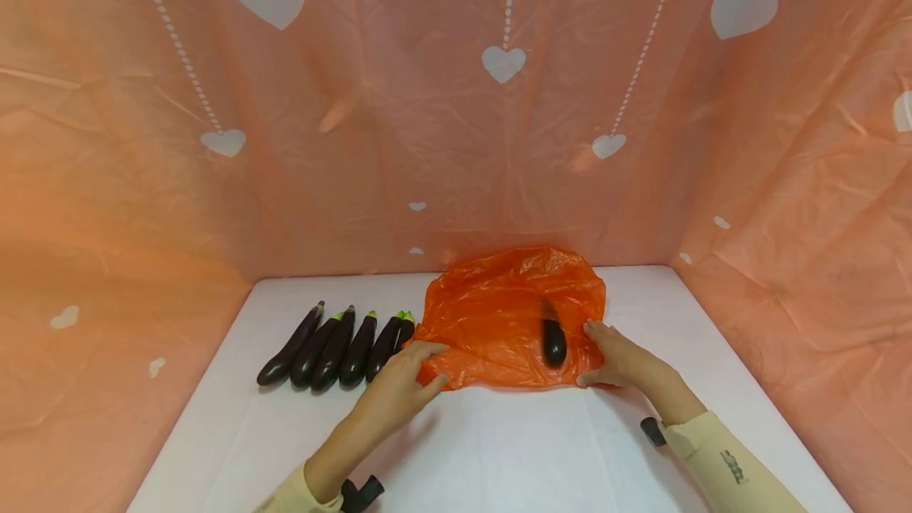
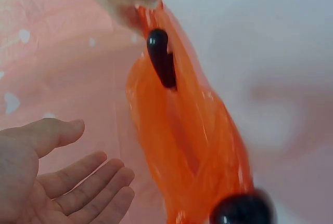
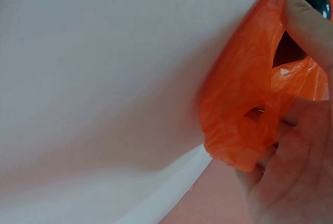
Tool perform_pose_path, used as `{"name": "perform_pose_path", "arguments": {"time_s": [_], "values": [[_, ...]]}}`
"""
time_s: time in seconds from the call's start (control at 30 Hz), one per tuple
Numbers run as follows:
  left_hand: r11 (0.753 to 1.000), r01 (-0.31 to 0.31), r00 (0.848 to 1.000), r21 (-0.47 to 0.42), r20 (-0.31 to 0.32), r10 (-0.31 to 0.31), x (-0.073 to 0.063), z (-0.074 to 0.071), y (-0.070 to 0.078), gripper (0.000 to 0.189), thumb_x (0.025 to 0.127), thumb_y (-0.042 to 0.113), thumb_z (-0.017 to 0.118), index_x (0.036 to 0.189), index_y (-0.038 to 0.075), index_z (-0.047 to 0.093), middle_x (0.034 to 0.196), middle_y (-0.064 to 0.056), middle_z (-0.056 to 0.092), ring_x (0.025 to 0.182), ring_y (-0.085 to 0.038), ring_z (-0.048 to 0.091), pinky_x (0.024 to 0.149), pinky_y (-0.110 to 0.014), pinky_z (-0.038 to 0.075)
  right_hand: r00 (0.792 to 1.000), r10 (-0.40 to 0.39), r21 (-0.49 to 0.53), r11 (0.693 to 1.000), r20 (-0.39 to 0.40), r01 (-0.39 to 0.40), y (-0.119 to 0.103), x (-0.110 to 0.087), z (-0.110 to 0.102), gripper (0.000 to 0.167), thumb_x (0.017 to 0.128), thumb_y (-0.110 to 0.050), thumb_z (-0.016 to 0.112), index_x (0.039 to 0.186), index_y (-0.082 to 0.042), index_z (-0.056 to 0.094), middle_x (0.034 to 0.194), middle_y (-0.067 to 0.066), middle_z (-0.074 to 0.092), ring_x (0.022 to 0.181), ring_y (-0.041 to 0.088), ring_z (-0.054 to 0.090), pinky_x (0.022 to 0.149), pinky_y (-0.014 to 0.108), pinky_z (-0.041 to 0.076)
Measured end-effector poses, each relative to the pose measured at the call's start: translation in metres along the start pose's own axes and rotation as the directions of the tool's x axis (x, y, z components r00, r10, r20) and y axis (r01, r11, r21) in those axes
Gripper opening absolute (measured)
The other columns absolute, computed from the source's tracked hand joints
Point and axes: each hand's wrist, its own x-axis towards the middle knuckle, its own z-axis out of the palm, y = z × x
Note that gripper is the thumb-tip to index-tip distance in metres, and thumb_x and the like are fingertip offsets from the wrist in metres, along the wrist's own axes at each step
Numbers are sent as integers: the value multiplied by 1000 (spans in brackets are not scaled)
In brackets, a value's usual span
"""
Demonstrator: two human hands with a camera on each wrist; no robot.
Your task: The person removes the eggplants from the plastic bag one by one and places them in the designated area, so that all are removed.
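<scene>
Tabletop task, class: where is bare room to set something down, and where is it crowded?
Free: white table between the forearms, below the orange bag; also right of the right hand, and behind the aubergine row. Crowded: left hand beside row and bag.

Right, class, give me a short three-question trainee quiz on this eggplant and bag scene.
1. How many eggplants lie in the row left of the orange bag?
2. True or false: the right hand pinches the bag's edge.
3. Where is the single eggplant: A on the bare table, B at the bag, C in the left hand?

Key: 1. Six. 2. True. 3. B.
</scene>
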Motion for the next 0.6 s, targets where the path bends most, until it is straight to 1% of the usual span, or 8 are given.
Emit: {"name": "perform_pose_path", "arguments": {"time_s": [0.07,0.27,0.4,0.6], "values": [[1000,-13,1000,5,26,13,3,6,4,36,99,15,78,133,5,71,133,-14,70,125,-36,67,108,-55,54,1000,-1,-2,1000,1,1,0,-1,-1,110,84,-39,92,160,14,32,167,38,29,153,60,25,124,70,24],[999,-39,996,-23,83,41,13,23,13,39,100,22,79,134,5,71,134,-13,70,125,-34,67,107,-53,55,1000,-5,-12,1000,-2,5,-1,-2,-1,109,84,-38,92,160,15,33,166,38,30,152,61,26,123,71,25],[999,-34,994,-42,102,38,19,33,20,42,100,27,79,135,7,70,136,-12,69,127,-34,66,108,-53,55,1000,-18,-16,1000,-13,18,-1,-3,-1,108,84,-37,93,158,16,34,165,39,30,151,62,26,123,71,26],[997,-21,993,-74,116,29,30,50,28,47,98,29,81,137,5,69,137,-12,69,127,-36,65,107,-55,54,1000,-22,-15,1000,-15,22,-3,-3,-3,108,84,-35,93,158,16,34,165,39,31,152,61,27,123,70,26]]}}
